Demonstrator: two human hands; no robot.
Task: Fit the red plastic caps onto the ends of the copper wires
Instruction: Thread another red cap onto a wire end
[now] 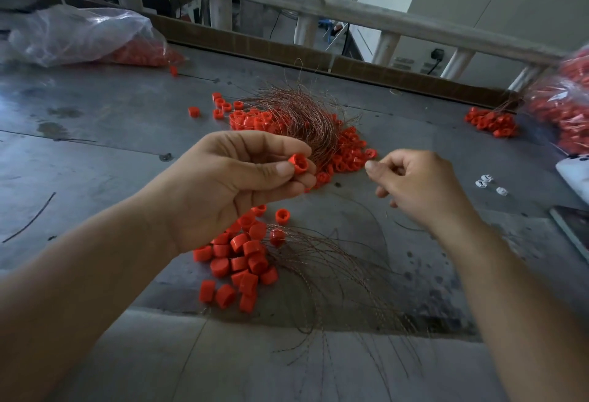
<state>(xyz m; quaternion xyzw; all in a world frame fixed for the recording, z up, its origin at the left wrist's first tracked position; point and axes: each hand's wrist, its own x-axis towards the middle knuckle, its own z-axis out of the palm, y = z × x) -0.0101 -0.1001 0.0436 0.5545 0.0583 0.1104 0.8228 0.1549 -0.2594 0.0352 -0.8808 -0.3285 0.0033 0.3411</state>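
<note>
- Red plastic cap (299,163) sits pinched in my left hand (223,188), thumb on its near side and fingertips behind it, raised above the grey table (95,146).
- The cap's open mouth faces back toward the camera and a little to the right, so its axis runs roughly toward me, not straight across.
- My right hand (414,184) is curled, with thumb and forefinger pressed tip to tip. I judge 1 copper wire is nipped there, though the strand is too fine to make out at the tips.
- The relation that matters: the cap lies to the left of that pinch, at about the same height, with a clear gap between. The right hand is the one to close it.
- I judge the wire end must swing round to meet the mouth along the cap's axis, or the left hand must turn the cap.
- Beyond the hands, a tangle of bare copper wires (306,118) lies on the loose caps (347,153).
- Under my left wrist, the capped wires (248,258) fan out to the right.
</note>
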